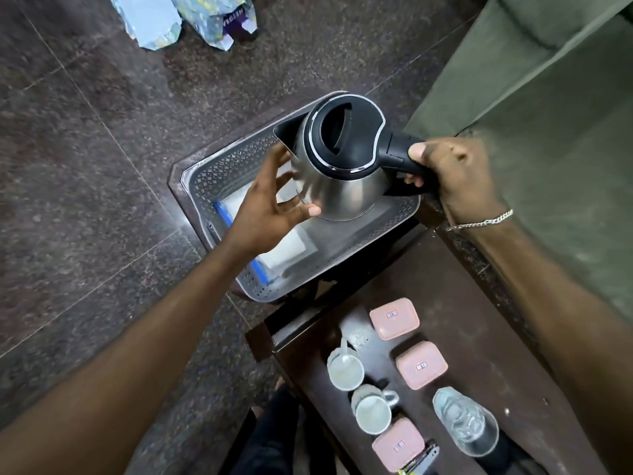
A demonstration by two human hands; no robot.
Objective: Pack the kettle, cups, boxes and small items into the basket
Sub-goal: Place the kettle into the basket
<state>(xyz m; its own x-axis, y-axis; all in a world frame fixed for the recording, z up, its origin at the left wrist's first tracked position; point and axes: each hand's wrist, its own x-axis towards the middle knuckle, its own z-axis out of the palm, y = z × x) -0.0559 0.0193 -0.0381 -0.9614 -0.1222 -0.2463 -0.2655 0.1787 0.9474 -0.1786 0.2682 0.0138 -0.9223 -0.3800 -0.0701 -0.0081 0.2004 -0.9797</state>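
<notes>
No wording is legible: the pink boxes' (394,318) small labels and the bag's (219,20) print are blurred.

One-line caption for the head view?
Both hands, right hand on the handle, left hand steadying, hold the kettle over the basket.

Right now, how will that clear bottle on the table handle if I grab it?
The bottle looks like thin clear plastic, so it will probably give under a squeeze. It lies on its side on the table, so a nudge may roll it. It seems to hold water, likely adding some weight.
</notes>
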